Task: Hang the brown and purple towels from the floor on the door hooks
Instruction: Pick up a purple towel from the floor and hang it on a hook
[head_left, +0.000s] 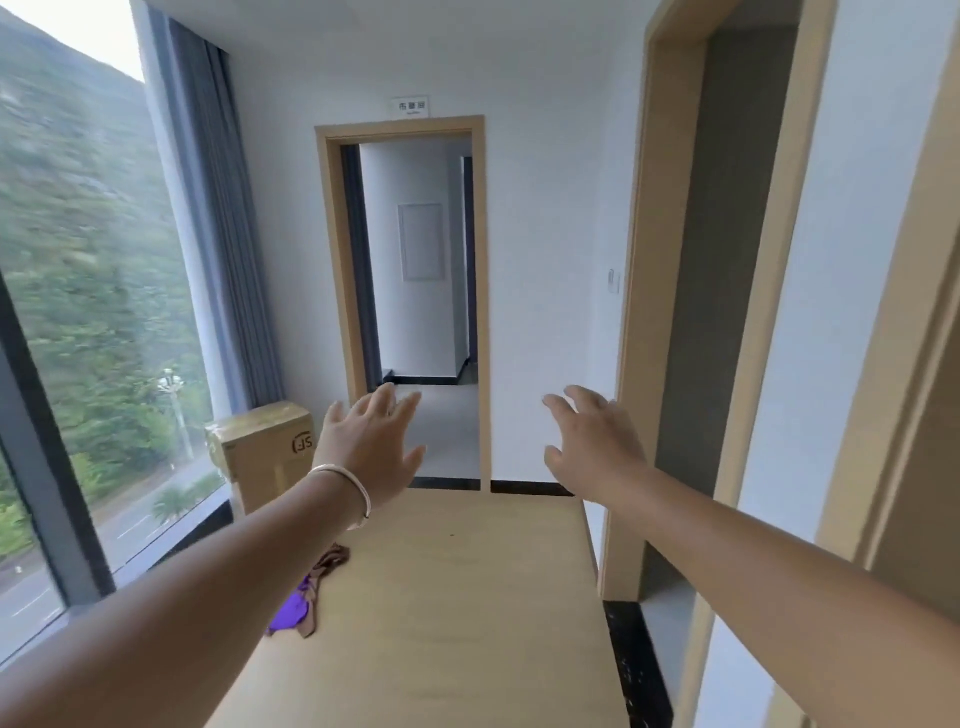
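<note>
Left forearm hides towels (306, 597) (partly).

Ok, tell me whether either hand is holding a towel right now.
No: the left hand and right hand are both raised with fingers spread and hold nothing, while the purple towel and brown towel lie bunched below the left forearm.

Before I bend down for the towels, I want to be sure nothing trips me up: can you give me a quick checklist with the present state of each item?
1. Left hand free: ok, fingers spread, holds nothing.
2. Right hand free: ok, open and empty.
3. Purple towel located: ok, bunched low on the left, partly behind the left forearm.
4. Brown towel located: ok, tangled with the purple one.
5. Towels separate: not ok, they overlap.
6. Door hooks in sight: cannot tell, none shows in this view.
</note>
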